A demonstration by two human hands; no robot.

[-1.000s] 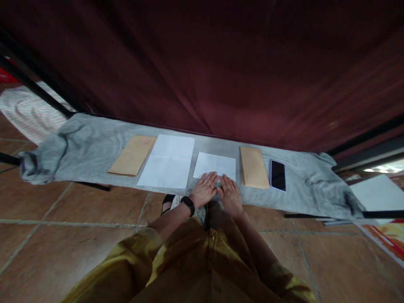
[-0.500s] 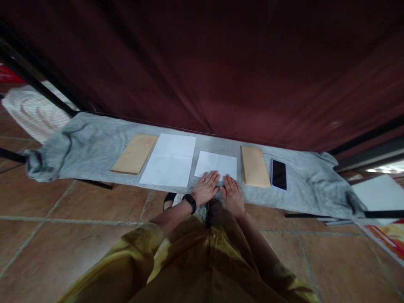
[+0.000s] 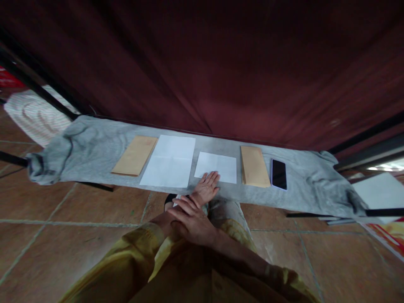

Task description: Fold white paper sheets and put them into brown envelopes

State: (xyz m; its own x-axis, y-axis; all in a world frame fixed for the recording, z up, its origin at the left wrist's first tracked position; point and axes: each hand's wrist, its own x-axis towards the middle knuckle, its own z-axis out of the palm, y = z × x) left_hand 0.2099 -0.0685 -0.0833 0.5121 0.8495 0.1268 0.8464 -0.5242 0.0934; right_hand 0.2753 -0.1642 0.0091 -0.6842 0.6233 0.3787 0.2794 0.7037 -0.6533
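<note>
My left hand (image 3: 206, 186) lies flat with its fingers stretched out, fingertips on the lower left edge of a folded white sheet of paper (image 3: 219, 164). Across my left wrist lies my right hand (image 3: 192, 221), its fingers curled over the forearm and covering the place of the black wristband. Left of the folded sheet is a larger white sheet of paper (image 3: 170, 162) with crease lines. A brown envelope (image 3: 135, 155) lies beyond it on the far left, and another brown envelope (image 3: 255, 166) sits to the right of the folded sheet.
Grey cloth (image 3: 97, 143) covers the narrow bench under the papers. A dark-screened phone (image 3: 279, 174) lies right of the envelopes. Behind the bench hangs a dark red curtain (image 3: 202, 75). Black metal bars (image 3: 366, 132) stand at both sides, above a tiled floor (image 3: 94, 240).
My right hand has left the folded sheet's edge and moved left and down onto my left wrist. The left hand stays in place; the papers look unmoved.
</note>
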